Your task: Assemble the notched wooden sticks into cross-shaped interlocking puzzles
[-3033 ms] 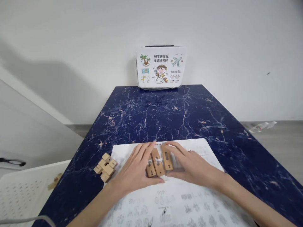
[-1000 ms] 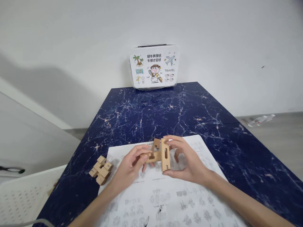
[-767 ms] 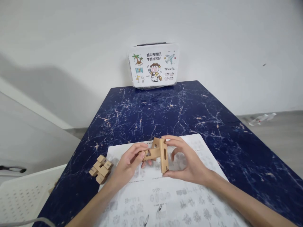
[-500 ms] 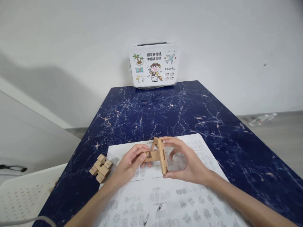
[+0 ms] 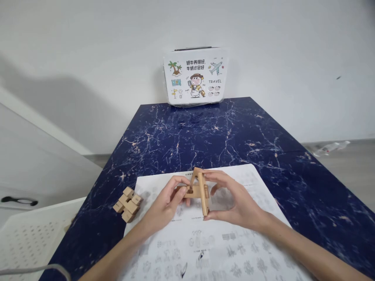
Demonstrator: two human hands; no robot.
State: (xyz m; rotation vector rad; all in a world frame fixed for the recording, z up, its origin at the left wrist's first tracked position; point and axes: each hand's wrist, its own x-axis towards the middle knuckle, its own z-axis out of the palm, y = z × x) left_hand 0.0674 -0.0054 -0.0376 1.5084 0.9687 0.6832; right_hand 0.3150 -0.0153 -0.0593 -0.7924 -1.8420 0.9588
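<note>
My left hand (image 5: 168, 201) pinches the left end of a flat wooden puzzle piece (image 5: 195, 191), which has a rounded cutout near the fingers. Its other end passes through the slot of an upright wooden puzzle piece (image 5: 204, 205) and sticks out on the right. My right hand (image 5: 238, 197) grips that slotted piece at top and bottom between fingers and thumb. Behind them rises a slanted wooden part (image 5: 196, 172), partly covered. All this is held above a printed sheet (image 5: 175, 249). Left of my left hand sits a wooden block puzzle (image 5: 128, 205) of interlocked cubes.
The blue marbled table (image 5: 187, 132) runs back to the wall. A white case (image 5: 195, 78) with cartoon prints stands at its far edge. A white perforated basket (image 5: 32, 234) is at lower left, with a grey cable (image 5: 32, 269) across it. A clear bottle (image 5: 331, 148) lies on the floor at right.
The flat piece's end now protrudes from the right side of the slotted piece, where only the slot showed before. The slotted piece has turned slightly. The camera view has shifted a little.
</note>
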